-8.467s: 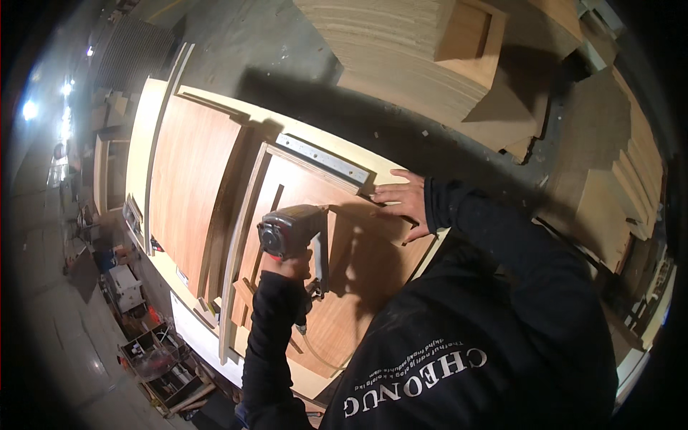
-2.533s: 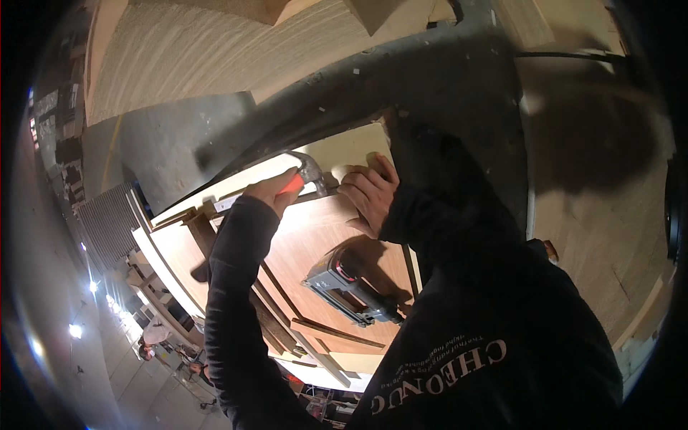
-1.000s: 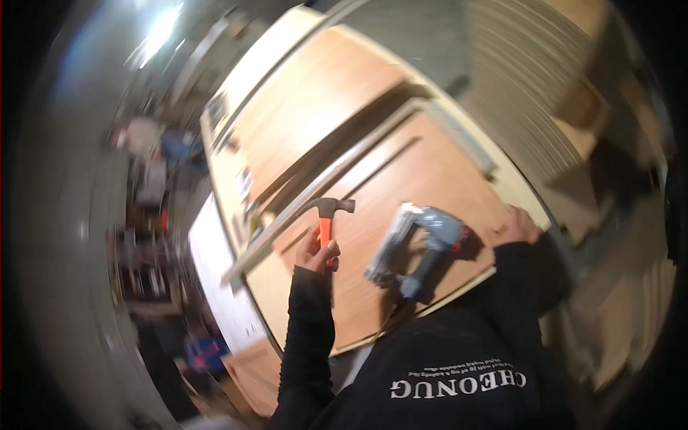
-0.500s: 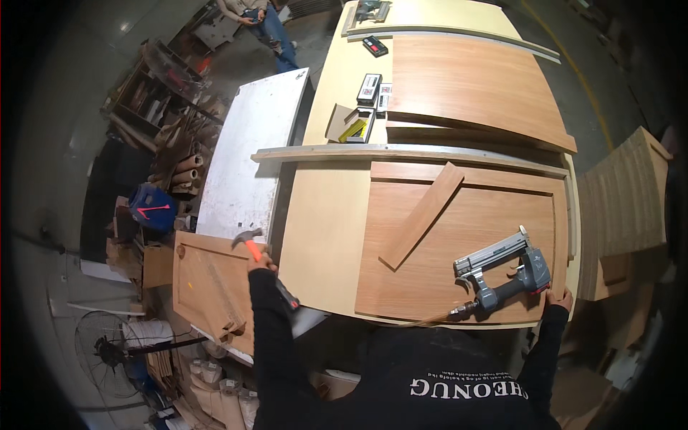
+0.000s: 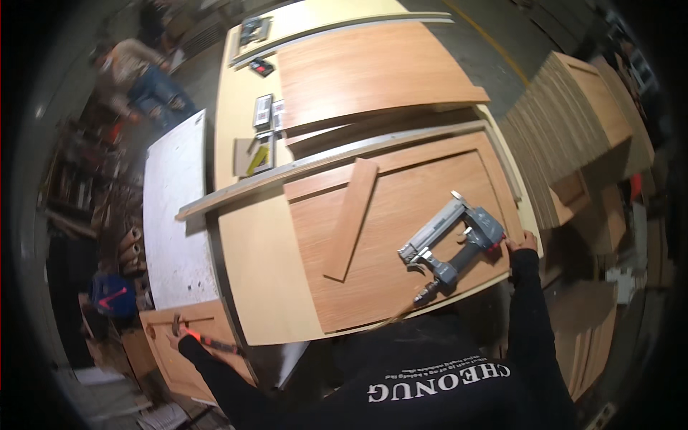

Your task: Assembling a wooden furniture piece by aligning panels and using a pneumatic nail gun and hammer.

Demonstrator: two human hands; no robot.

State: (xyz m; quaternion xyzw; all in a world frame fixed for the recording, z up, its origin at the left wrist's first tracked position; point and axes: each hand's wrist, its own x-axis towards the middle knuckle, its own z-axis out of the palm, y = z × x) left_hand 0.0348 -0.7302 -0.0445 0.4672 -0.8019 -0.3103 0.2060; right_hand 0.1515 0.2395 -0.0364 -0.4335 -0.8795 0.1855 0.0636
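Observation:
My left hand (image 5: pixel 176 339) is closed around a hammer (image 5: pixel 213 344) with an orange and black handle, gripping it close to the head. It is over a framed wooden panel (image 5: pixel 159 358) at the lower left. My right hand (image 5: pixel 525 242) grips the right edge of a larger wooden door panel (image 5: pixel 315 236) on the table. On that panel lies a grey nail gun (image 5: pixel 466 251) with its hose fitting toward me, just left of my right hand. A loose wooden strip (image 5: pixel 351 218) lies slanted across the same panel.
A long metal-faced bar (image 5: pixel 330 159) crosses the table (image 5: pixel 261 265). Beyond it lie another panel (image 5: pixel 373 72), small boxes (image 5: pixel 263 112) and an open carton (image 5: pixel 244 154). A white board (image 5: pixel 175 215) stands left, stacked panels (image 5: pixel 573 122) right. Another person (image 5: pixel 147 75) is at the far left.
My view has swung to the right, so the table appears tilted and further left. My left hand has carried the hammer left and down over the small panel. My right hand stays at the panel's edge.

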